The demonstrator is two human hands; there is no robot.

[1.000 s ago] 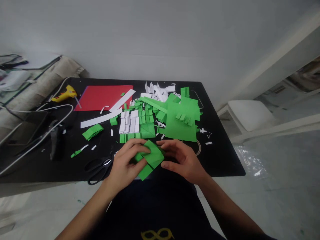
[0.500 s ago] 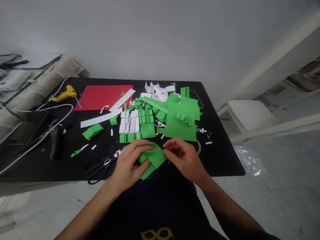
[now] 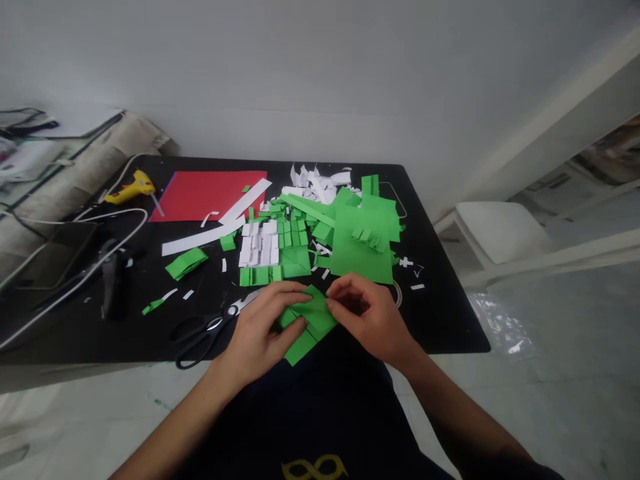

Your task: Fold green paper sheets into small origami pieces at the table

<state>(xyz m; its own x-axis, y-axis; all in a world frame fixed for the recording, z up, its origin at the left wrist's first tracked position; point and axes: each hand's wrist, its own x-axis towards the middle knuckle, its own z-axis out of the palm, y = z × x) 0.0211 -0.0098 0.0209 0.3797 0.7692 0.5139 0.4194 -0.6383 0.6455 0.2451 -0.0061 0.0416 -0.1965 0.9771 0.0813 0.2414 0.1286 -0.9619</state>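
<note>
A folded green paper [image 3: 316, 311] is held between both hands at the front edge of the black table. My left hand [image 3: 263, 327] grips its left side, the thumb and fingers closed on it. At its right edge, my right hand [image 3: 367, 317] pinches the paper between thumb and index finger. Black-handled scissors [image 3: 213, 325] lie left of my left hand, their blades partly hidden by it. Just beyond the hands are rows of folded white paper pieces [image 3: 259, 245], folded green pieces [image 3: 293, 235] and a flat green sheet [image 3: 360, 247].
A red sheet [image 3: 210, 193] and white strips [image 3: 197, 239] lie at the back left, near a yellow glue gun [image 3: 131, 189] with a white cord. Crumpled white scraps [image 3: 320, 181] are heaped at the back. A white stool [image 3: 493, 230] stands right of the black table [image 3: 445, 320].
The green paper has shifted slightly down and right in my hands, and its lower flap shows more. My left fingers moved slightly with it; the things on the table stay put.
</note>
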